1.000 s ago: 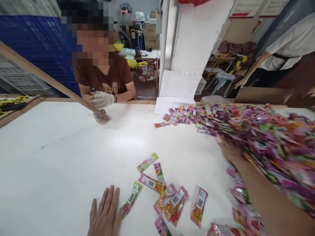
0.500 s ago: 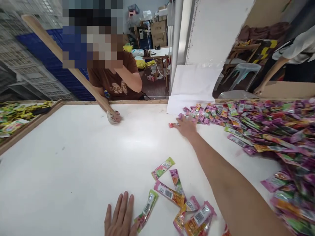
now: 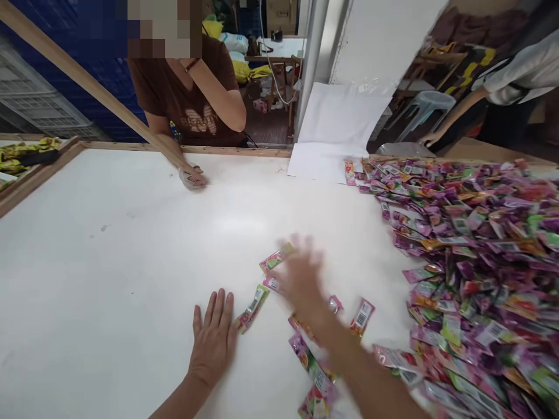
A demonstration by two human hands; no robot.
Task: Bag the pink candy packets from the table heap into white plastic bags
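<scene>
My left hand (image 3: 212,340) lies flat on the white tabletop (image 3: 144,297), fingers stretched out. Its fingertips are beside a green-and-pink snack sachet (image 3: 253,308). Blurred by motion, my right hand (image 3: 301,273) hovers over or touches the table with its fingers apart, and nothing shows in its grasp. It partly covers a light green sachet (image 3: 275,258) and a pink one (image 3: 271,283). Several more sachets lie around my right forearm, among them an orange-and-pink one (image 3: 362,316) and a purple-and-green one (image 3: 312,365).
A large heap of sachets (image 3: 476,244) covers the right side. Across the table a person in a brown shirt (image 3: 187,87) holds a wooden pole (image 3: 96,87). White paper (image 3: 332,128) hangs over the far edge. A wooden-edged section (image 3: 30,154) with yellow packets is at left; another person bends at far right.
My right hand has come back from the far edge of the heap to the loose sachets near my left hand. Some loose sachets have shifted. The view has tilted down.
</scene>
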